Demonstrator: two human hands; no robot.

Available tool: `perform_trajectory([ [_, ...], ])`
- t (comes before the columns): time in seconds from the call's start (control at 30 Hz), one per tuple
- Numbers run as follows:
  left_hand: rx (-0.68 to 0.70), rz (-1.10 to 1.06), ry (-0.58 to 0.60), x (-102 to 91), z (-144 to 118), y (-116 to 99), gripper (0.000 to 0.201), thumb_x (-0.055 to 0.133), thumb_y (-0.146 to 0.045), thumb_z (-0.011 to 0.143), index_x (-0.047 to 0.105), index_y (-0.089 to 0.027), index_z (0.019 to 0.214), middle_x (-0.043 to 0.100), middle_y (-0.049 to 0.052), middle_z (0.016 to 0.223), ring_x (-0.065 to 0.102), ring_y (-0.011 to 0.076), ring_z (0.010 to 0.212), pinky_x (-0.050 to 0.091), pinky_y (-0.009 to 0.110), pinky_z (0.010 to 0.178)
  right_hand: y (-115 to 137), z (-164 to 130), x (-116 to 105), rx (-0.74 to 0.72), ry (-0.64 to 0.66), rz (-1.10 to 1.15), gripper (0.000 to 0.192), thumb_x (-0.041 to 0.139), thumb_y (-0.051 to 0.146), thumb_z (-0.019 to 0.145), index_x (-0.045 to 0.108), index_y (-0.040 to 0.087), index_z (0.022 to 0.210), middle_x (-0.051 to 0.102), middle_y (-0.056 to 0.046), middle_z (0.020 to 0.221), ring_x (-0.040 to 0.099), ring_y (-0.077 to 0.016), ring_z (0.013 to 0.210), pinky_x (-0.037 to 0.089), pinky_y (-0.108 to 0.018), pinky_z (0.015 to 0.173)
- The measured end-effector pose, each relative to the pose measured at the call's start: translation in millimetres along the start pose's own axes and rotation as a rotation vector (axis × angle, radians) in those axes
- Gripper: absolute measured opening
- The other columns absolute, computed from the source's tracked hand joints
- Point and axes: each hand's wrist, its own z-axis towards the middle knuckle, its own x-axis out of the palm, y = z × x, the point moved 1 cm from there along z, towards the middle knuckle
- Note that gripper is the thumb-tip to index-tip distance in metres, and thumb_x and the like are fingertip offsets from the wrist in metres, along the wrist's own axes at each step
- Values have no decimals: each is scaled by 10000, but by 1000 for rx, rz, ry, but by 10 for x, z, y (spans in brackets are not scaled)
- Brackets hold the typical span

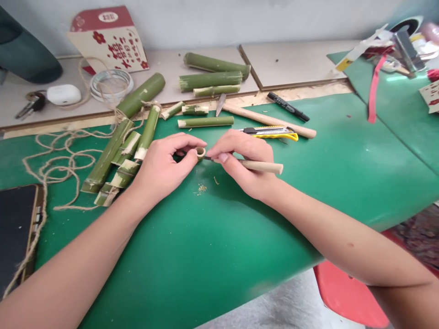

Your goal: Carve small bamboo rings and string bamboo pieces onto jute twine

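Between the thumb and fingers of my left hand (pixel 170 157) is a short hollow bamboo piece (pixel 201 151), its pale cut end turned to the right. My right hand (pixel 245 160) is closed round a carving knife (pixel 262 166) with a light wooden handle. The dark narrow blade reaches to the rim of the bamboo piece; whether it is touching cannot be told for sure. Small shavings (pixel 201 188) lie on the green mat (pixel 192 246) just below. My fingers hide most of the bamboo piece.
Left of my hands lie bamboo sections (pixel 108 157) tied with twine (pixel 68 164). Beyond them are more bamboo lengths (pixel 211 81), a hammer (pixel 267 119), a yellow utility knife (pixel 272 133) and a black marker (pixel 288 107). A dark tablet-like device (pixel 17 228) sits at the left edge.
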Motion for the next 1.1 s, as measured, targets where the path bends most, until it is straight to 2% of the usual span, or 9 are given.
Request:
perform_trajectory([
  [0.1,-2,-25,7,-2,1,-2,226,622,-251,922,824,-230,1021,802,19,1012,698,177,870,550,289,774,185,56,-15,83,-97,86,216,566,374,1035,762,301,983,714,-15,874,686,-172,848,599,-343,812],
  [0.17,-7,-46,14,-1,2,13,218,623,-253,929,823,-227,1010,805,21,1000,698,178,858,546,295,768,328,160,-3,126,-157,210,191,589,407,1043,733,286,1010,663,10,805,633,-124,715,549,-274,665],
  [0.27,3,-75,15,-5,5,48,202,639,-267,936,823,-217,1001,806,23,963,693,175,822,538,297,761,510,379,61,151,-163,496,372,652,562,988,617,217,853,415,71,597,345,-56,488,291,-211,453],
  [0.4,1,-70,28,-19,9,66,201,658,-303,936,819,-213,1016,803,18,929,681,173,783,519,292,737,570,543,208,251,-49,659,713,285,853,966,376,230,632,247,52,594,263,-76,496,221,-257,459],
  [0.47,-10,-51,43,-23,12,56,215,647,-309,942,818,-216,1032,801,12,918,675,174,779,512,290,734,522,514,262,248,-111,696,702,267,814,992,329,238,596,222,44,583,231,-99,504,190,-286,473],
  [0.6,-11,-45,41,-19,25,45,209,634,-262,930,823,-221,1010,801,5,911,672,172,782,509,289,740,431,380,270,158,-198,751,512,538,542,944,362,254,559,178,51,539,152,-127,509,145,-313,490],
  [0.73,-9,-64,33,-14,34,44,190,640,-226,912,824,-217,958,789,-1,859,664,167,760,499,283,707,487,349,193,236,-122,712,385,585,333,858,378,254,542,197,59,501,155,-129,490,175,-317,513],
  [0.97,66,-78,81,-15,29,7,194,625,-159,894,815,-200,884,752,-19,761,628,147,693,459,261,637,669,370,149,312,47,645,412,494,231,885,305,251,520,197,58,475,188,-125,470,212,-313,539],
  [1.1,71,-79,79,-11,29,11,179,621,-176,889,794,-188,842,741,-18,739,608,143,672,443,263,624,670,366,205,322,64,629,432,498,220,877,275,250,508,187,56,474,192,-118,471,195,-323,543],
])
